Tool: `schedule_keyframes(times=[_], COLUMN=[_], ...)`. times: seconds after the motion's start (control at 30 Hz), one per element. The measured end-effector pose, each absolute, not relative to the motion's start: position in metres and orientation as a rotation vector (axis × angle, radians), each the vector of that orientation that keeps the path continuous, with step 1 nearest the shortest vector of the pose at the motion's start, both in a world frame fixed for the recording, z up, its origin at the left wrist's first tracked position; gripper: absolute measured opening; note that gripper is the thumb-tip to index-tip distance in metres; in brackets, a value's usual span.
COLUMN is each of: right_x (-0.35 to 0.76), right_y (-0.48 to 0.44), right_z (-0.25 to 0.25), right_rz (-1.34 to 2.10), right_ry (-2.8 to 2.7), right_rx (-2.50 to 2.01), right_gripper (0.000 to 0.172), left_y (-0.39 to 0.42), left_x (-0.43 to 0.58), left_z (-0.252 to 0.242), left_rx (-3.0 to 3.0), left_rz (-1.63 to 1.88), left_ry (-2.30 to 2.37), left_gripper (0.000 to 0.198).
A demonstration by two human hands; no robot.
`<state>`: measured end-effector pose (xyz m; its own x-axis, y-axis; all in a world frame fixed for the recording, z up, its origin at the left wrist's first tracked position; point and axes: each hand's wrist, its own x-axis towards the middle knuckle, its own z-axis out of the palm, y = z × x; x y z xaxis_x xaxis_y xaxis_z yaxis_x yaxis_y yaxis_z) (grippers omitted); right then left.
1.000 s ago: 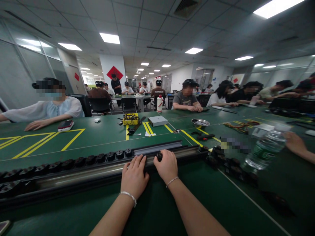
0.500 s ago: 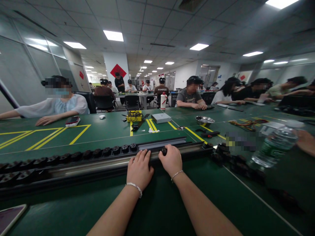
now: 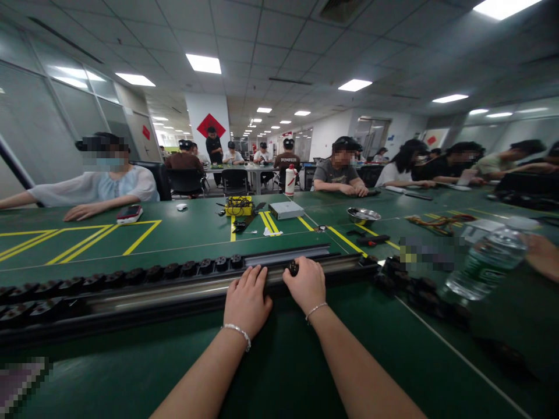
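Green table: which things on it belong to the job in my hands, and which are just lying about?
Likely part of the job:
small dark piece, held in your right hand
long rail, under your left hand
black round parts lined up along it

Apparently just lying about:
yellow box with cables
grey box
metal bowl
water bottle

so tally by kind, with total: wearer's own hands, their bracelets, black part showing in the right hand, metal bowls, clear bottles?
Own hands: 2 (left hand, right hand)
Bracelets: 2 (left bracelet, right bracelet)
Black part: 1
Metal bowl: 1
Clear bottle: 1
Total: 7
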<state>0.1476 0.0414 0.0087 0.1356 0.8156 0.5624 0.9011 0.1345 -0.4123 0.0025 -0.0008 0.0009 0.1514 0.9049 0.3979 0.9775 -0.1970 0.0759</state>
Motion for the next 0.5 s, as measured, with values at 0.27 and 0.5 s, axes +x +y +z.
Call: schedule_keyframes(times=[0.27, 0.5], right_x=[0.1478, 0.1483], right_y=[0.0411, 0.0417], right_z=[0.0093, 0.0105], right_rz=[-0.116, -0.073], right_ry=[-1.684, -1.664], right_rx=[-1.698, -1.719], right_gripper=[0.012, 0.014], left_y=[-0.0009, -0.0003], left_x=[0.0027, 0.0021], left_z=[0.0022, 0.0006], left_rx=[-2.203, -2.199], left_rz=[-0.561, -0.577], left_ry=[-1.828, -1.821], left_gripper=[0.056, 0.055])
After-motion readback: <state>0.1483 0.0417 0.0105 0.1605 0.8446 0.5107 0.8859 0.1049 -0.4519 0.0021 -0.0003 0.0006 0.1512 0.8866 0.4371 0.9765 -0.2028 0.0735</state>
